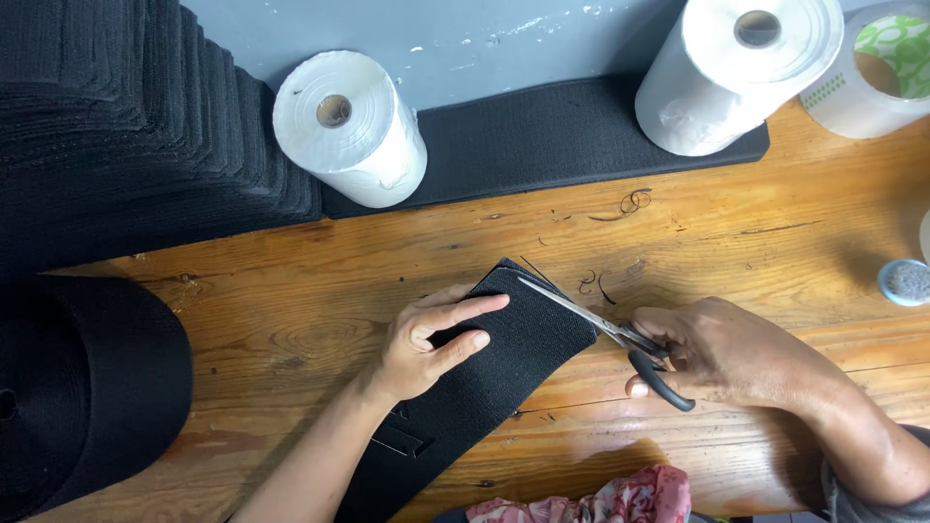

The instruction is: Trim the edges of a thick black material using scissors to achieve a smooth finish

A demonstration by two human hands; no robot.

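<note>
From my feed, left hand lies flat, pinning the black elastic strap on the wooden table. Right hand grips black-handled scissors, blades resting on the strap's end. 2 white rolls behind.

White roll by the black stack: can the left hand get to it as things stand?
Probably yes. The left hand only presses flat on the black strap, and bare table lies between it and the white roll.

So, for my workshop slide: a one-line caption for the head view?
Left hand steadies black webbing while right hand holds scissors at its end.
</note>
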